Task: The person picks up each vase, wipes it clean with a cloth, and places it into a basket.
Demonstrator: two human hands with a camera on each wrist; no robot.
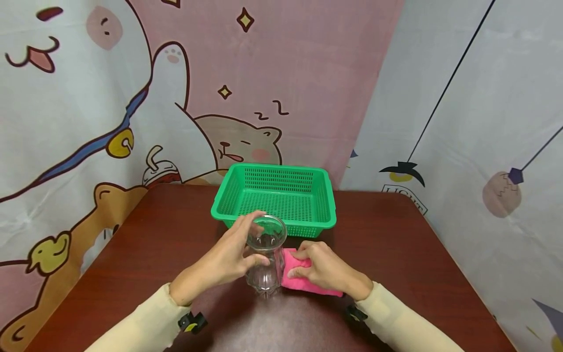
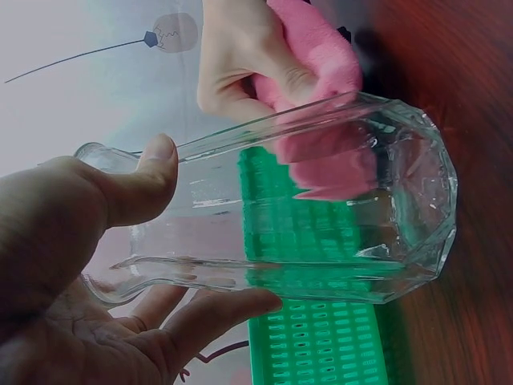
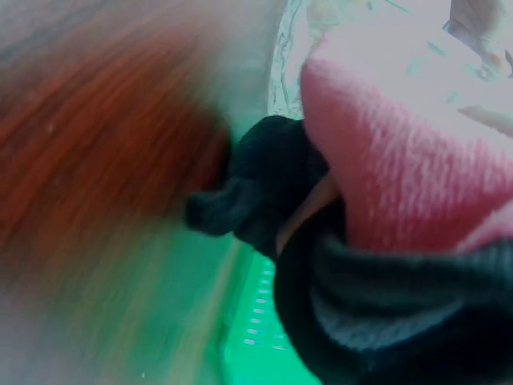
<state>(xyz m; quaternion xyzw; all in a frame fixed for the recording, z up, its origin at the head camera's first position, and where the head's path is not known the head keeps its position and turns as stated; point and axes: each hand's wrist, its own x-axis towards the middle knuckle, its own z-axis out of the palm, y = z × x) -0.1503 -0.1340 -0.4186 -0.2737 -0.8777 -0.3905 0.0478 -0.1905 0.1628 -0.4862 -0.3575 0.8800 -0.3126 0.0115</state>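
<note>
A clear glass vase (image 1: 265,276) with a flared rim and a faceted base stands upright in front of me. My left hand (image 1: 222,259) grips it from the left near the neck, thumb on the near side and fingers round the far side. On the right, my right hand (image 1: 327,269) pinches a folded pink cloth (image 1: 308,286), which lies against the vase's side. Through the glass in the left wrist view, the cloth (image 2: 329,160) shows on the outer wall. The right wrist view is blurred, and the right fingers are mostly hidden there behind the cloth (image 3: 401,160).
A green plastic basket (image 1: 274,220) sits just behind the vase at the back of the dark wooden table (image 1: 387,244). Dark straps with small devices (image 1: 192,323) are on both wrists. A printed curtain (image 1: 316,88) hangs behind the table.
</note>
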